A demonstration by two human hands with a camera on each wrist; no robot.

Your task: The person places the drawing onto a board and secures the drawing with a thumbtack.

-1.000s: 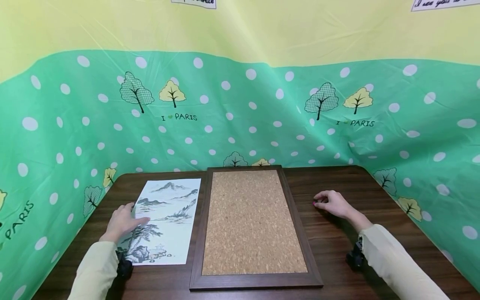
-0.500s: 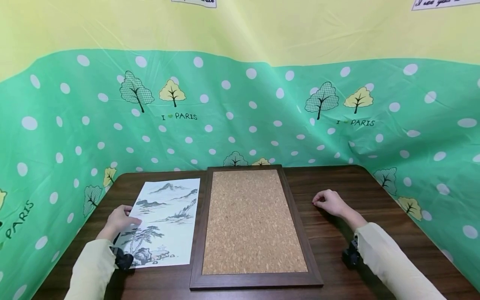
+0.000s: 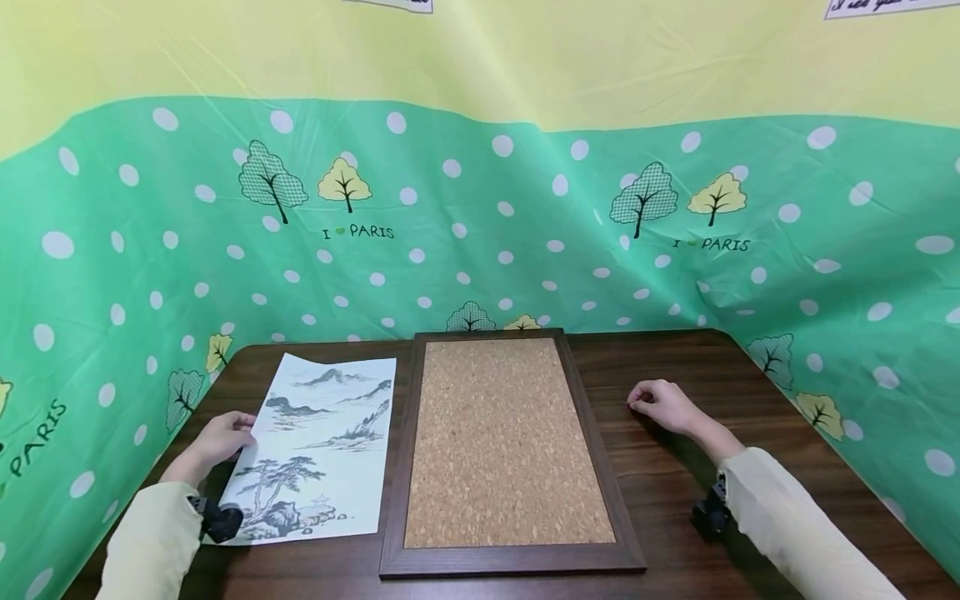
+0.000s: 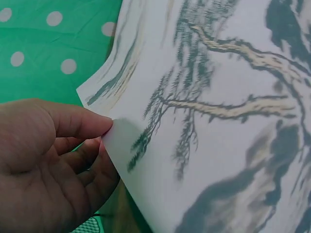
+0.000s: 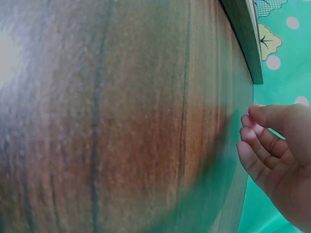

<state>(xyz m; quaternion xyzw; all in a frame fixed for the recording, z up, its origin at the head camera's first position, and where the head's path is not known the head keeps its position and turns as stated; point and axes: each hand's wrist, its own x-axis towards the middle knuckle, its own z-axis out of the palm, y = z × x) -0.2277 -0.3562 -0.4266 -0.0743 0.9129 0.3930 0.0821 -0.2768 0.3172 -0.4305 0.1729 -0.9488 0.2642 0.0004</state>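
Left hand (image 3: 210, 446) pinches the left edge of the printed landscape sheet (image 3: 315, 442); in the left wrist view the thumb (image 4: 85, 121) lies over the paper and fingers are behind it. Right hand (image 3: 666, 405) is poised above the table (image 3: 648, 475), thumb tip brought to the forefinger. A red spot shows at that thumb tip; cannot tell whether it is a nail or something small held.

Sheet location: left of the framed cork board (image 3: 510, 450), just beside it, a strip of wood between. Its far left corner curves up; near the pinch the paper bows.

Handling (judged): very light and limp, smooth enough to slide on the polished wood, easily creased by a hard one-point grip. Best hold: a gentle pinch at the margin, off the ink, with a second hold on the opposite edge to keep it flat. Board looks rigid and heavier; its frame offers the firmest grip.
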